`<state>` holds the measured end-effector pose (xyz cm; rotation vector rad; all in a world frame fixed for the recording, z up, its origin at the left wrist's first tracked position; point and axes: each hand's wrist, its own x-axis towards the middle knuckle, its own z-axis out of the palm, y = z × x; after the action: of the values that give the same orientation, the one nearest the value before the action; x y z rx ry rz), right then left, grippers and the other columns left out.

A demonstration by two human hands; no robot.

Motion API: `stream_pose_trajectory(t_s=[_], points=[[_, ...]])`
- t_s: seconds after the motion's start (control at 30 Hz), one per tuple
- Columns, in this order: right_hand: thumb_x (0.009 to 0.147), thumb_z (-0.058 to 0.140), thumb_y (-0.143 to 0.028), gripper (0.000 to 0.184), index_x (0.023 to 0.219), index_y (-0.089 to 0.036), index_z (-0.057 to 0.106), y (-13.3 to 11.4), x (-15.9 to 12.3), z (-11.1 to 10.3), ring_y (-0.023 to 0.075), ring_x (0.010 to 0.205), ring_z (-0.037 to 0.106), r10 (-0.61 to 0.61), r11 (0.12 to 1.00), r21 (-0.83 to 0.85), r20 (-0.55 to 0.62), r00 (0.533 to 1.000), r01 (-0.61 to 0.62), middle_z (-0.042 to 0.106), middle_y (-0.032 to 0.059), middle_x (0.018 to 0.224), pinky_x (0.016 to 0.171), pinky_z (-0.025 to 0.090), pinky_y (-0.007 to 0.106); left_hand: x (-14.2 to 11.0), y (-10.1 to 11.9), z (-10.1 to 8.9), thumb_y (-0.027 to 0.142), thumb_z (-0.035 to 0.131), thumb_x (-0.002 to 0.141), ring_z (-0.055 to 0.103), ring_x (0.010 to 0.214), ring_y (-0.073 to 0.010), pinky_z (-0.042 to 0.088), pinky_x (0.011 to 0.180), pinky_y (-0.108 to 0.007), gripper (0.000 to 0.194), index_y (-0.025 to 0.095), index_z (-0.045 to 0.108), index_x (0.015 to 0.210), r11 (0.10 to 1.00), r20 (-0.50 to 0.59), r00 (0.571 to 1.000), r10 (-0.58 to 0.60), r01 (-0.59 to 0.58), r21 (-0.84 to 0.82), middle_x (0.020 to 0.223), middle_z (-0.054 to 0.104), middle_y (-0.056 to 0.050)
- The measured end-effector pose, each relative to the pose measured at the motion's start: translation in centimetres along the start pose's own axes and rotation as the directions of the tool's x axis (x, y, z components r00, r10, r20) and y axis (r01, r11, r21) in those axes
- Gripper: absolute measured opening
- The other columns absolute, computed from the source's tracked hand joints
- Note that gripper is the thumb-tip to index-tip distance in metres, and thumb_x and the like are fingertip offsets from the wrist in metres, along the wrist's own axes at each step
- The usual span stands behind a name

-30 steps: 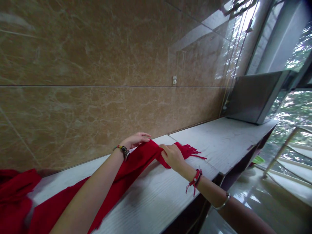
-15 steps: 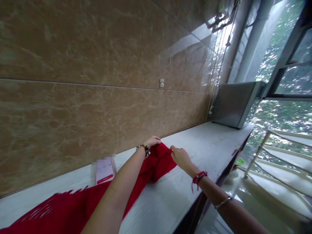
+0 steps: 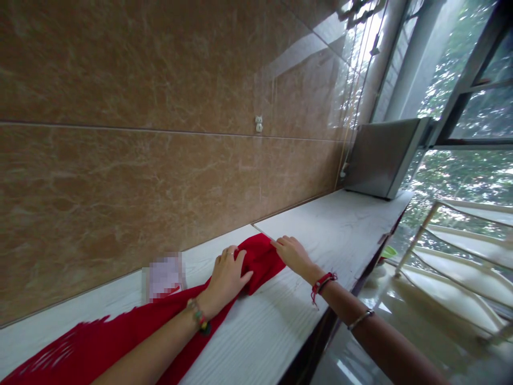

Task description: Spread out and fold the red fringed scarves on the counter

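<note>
A long red scarf (image 3: pixel 132 326) with a fringed edge runs along the white countertop from the lower left, narrowing into a folded bunch at its far end. Across its middle rests my left hand (image 3: pixel 226 275), palm down, the thumb apart from the fingers; it is open. My right hand (image 3: pixel 294 254) is at the far right edge of the scarf, its fingers close together and pinching the cloth there. The exact fingertip contact is partly hidden.
The white countertop (image 3: pixel 320 230) runs along a brown tiled wall (image 3: pixel 120 176). A pale box (image 3: pixel 164 275), partly blurred, stands by the wall. A grey metal appliance (image 3: pixel 380 158) sits at the far end. A cream rack (image 3: pixel 457 262) stands at right near the window.
My left hand has let go of the scarf's far corner and moved back toward me, onto the middle. My right hand stays at the right edge. The view has shifted slightly.
</note>
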<state>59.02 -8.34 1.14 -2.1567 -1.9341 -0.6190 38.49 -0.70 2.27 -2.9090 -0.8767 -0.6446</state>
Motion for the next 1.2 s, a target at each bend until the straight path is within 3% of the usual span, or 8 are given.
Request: stream_pose_trajectory(t_s=[0.17,0.3,0.43,0.53,0.67,0.83,0.97,1.2], points=[[0.084,0.038,-0.011,0.029,0.107,-0.016,0.055,1.1,0.8,0.7,0.0164,0.085,0.053,0.085,0.994,0.068,0.040,0.996,-0.087,0.063,0.0068,0.089,0.076,0.036,0.025,-7.4,-2.2,-1.0,0.027,0.049,0.075,0.041,0.113,-0.0298,0.037,0.088,-0.042,0.052,0.015,0.040,0.125,0.973,0.224,0.969,-0.103,0.051,0.226,0.126,0.042,-0.017],[0.084,0.039,-0.010,0.037,0.119,-0.018,0.048,0.8,0.8,0.3,0.0184,0.089,0.051,-0.052,0.999,0.000,-0.024,0.998,0.052,0.059,0.0092,0.100,0.076,0.037,0.028,-9.5,-3.6,-1.5,0.010,0.035,0.077,0.048,0.107,-0.0242,0.038,0.088,-0.038,0.051,0.016,0.038,0.128,0.959,0.322,0.939,-0.117,0.023,0.282,0.124,0.047,-0.014],[0.085,0.041,-0.013,0.033,0.114,-0.020,0.053,0.2,0.9,0.1,0.0193,0.088,0.050,-0.225,0.974,-0.031,-0.007,0.974,0.224,0.059,0.0094,0.098,0.076,0.037,0.031,-9.8,-4.3,-2.3,-0.001,0.030,0.072,0.049,0.107,-0.0230,0.035,0.090,-0.041,0.064,0.025,0.034,0.130,0.960,0.343,0.939,-0.029,-0.069,0.271,0.122,0.050,-0.011],[0.084,0.041,-0.012,0.031,0.110,-0.018,0.057,0.7,1.2,0.4,0.0172,0.087,0.052,-0.171,0.984,0.051,0.010,0.985,0.170,0.062,0.0081,0.094,0.076,0.038,0.028,-9.3,-4.8,-3.5,-0.003,0.030,0.070,0.050,0.105,-0.0226,0.038,0.087,-0.040,0.067,0.026,0.034,0.130,0.973,0.353,0.936,-0.002,-0.080,0.218,0.118,0.052,-0.011],[0.081,0.039,-0.006,0.034,0.105,-0.016,0.060,1.9,1.1,0.9,0.0143,0.088,0.054,-0.068,0.978,0.197,-0.009,0.998,0.069,0.064,0.0068,0.094,0.079,0.039,0.025,-9.3,-5.8,-5.1,-0.002,0.032,0.071,0.049,0.105,-0.0201,0.040,0.088,-0.034,0.056,0.020,0.047,0.119,0.989,0.328,0.945,-0.007,-0.043,0.145,0.117,0.052,-0.011],[0.077,0.040,-0.005,0.033,0.098,-0.017,0.063,2.6,-0.2,1.2,0.0152,0.088,0.054,-0.083,0.973,0.218,0.003,0.997,0.080,0.064,0.0057,0.094,0.082,0.038,0.028,-11.3,-5.2,-5.0,0.000,0.036,0.069,0.047,0.111,-0.0191,0.039,0.092,-0.032,0.057,0.024,0.047,0.119,0.998,0.486,0.874,-0.008,-0.022,0.056,0.124,0.048,-0.008],[0.076,0.042,-0.004,0.031,0.098,-0.015,0.062,2.3,-0.5,0.9,0.0152,0.089,0.053,-0.042,0.984,0.175,-0.008,0.999,0.042,0.064,0.0069,0.094,0.081,0.036,0.027,-10.8,-5.2,-5.8,0.002,0.038,0.067,0.048,0.109,-0.0178,0.036,0.094,-0.030,0.055,0.018,0.046,0.119,0.996,0.387,0.918,-0.086,0.086,0.018,0.120,0.050,-0.009],[0.083,0.044,-0.016,0.022,0.097,-0.017,0.061,1.1,0.5,0.0,0.0167,0.087,0.053,-0.166,0.982,0.081,-0.029,0.986,0.168,0.064,0.0064,0.089,0.077,0.034,0.029,-7.2,-8.5,-10.4,0.017,0.037,0.075,0.053,0.092,-0.0203,0.040,0.086,-0.032,0.026,0.017,0.060,0.089,0.992,0.248,0.961,-0.121,0.124,0.005,0.097,0.058,-0.008]])
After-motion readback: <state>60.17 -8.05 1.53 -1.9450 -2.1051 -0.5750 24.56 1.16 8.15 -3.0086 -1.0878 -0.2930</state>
